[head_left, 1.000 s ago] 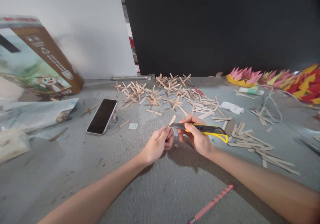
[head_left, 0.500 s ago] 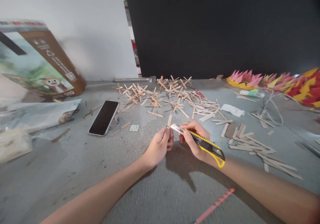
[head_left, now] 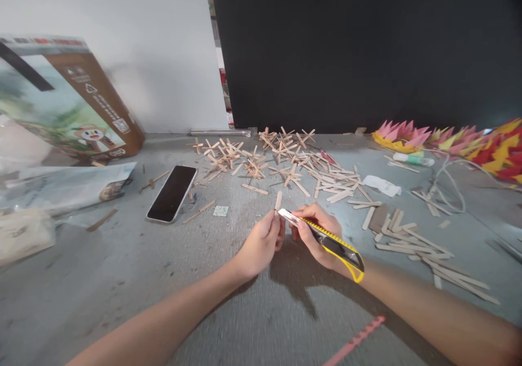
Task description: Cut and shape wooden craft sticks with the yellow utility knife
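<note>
Between the thumb and fingers of my left hand (head_left: 263,242) a wooden craft stick (head_left: 279,199) is pinched, its upper end pointing away from me. My right hand (head_left: 318,233) is closed around a yellow and black utility knife (head_left: 332,242). The knife's bare blade (head_left: 285,214) points left and lies against or very close to the stick, just above my left fingertips; contact cannot be made out for sure. The lower part of the stick is hidden by my left hand.
Crossed craft sticks (head_left: 255,165) are heaped behind my hands, with loose sticks (head_left: 411,241) to the right. A phone (head_left: 172,193) lies left, near a printed box (head_left: 93,105). Paper crowns (head_left: 402,136), a glue stick (head_left: 412,159) and a pink strip (head_left: 354,344) are around.
The view has shifted slightly, so the whole scene sits a little lower and further right. Both hands keep their grips, and the blade stays by the stick.
</note>
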A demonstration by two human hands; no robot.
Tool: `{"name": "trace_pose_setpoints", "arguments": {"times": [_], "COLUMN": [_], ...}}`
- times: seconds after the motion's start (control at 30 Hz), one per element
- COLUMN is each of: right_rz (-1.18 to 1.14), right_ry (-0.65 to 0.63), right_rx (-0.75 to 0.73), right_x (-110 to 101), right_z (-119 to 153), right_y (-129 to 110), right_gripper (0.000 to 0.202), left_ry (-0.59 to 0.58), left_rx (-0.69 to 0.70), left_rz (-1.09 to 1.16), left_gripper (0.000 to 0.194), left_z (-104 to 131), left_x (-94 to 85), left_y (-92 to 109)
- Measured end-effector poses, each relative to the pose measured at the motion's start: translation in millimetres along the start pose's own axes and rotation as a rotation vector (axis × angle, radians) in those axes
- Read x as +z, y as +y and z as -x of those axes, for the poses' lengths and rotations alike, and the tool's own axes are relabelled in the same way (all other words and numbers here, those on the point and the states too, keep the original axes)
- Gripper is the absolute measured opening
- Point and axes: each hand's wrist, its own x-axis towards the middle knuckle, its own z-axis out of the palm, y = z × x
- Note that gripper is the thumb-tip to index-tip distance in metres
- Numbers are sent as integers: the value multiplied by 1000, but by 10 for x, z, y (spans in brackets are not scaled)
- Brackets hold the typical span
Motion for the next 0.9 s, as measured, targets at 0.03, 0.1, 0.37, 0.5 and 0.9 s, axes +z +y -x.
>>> {"name": "trace_pose_setpoints", "arguments": {"times": [0.03, 0.1, 0.37, 0.5, 0.9], "right_rz": [4, 16, 3, 39, 34], "right_ry": [2, 12, 16, 24, 14], "right_rx": [-1, 2, -19, -15, -9], "right_x": [1, 3, 0, 8, -16], "right_z": [-1, -2, 28, 35, 51], "right_y": [1, 2, 0, 8, -6], "right_gripper": [9, 9, 10, 11, 10], "left_ry": [-7, -19, 3, 13, 5], "left_rx": [0, 1, -12, -6, 13], "left_rz": [-4, -23, -35, -49, -117], "left_gripper": [41, 41, 41, 42, 43], "left_z": [-1, -1, 15, 16, 36], "left_x": [-2, -5, 4, 6, 5], "left_y": [3, 9, 15, 4, -24]}}
